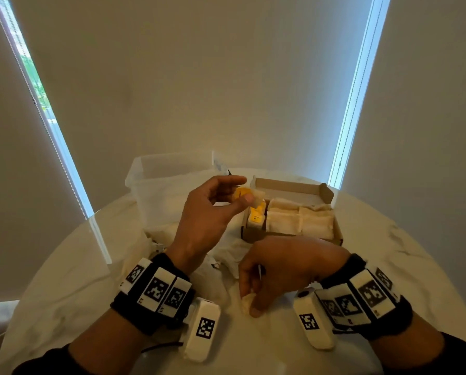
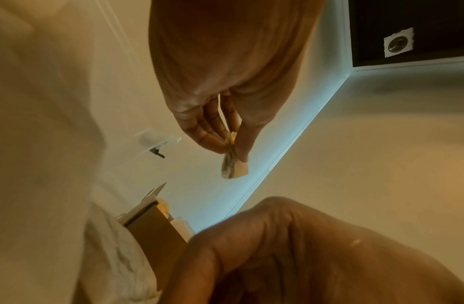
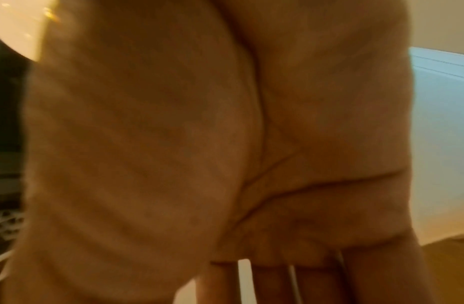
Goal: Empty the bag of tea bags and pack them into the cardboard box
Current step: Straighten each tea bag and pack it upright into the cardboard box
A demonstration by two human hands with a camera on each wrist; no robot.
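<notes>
The open cardboard box (image 1: pixel 288 185) sits mid-table, with rows of white tea bags (image 1: pixel 299 221) in it and yellow-tagged ones (image 1: pixel 256 216) at its left end. My left hand (image 1: pixel 244 191) hovers over the box's left end and pinches a tea bag (image 1: pixel 256 198) with a yellow tag; the left wrist view shows this tea bag (image 2: pixel 233 167) hanging from the fingertips (image 2: pixel 242 152). My right hand (image 1: pixel 249 304), nearer me, pinches another tea bag (image 1: pixel 245 301) low over the table. The crumpled white bag (image 1: pixel 156 239) lies under and left of my hands. In the right wrist view the palm (image 3: pixel 199 144) fills the frame.
A clear plastic tub (image 1: pixel 156 180) stands behind the bag at the back left. The round white table (image 1: pixel 402 266) has its edge close behind the box. Window blinds hang beyond it.
</notes>
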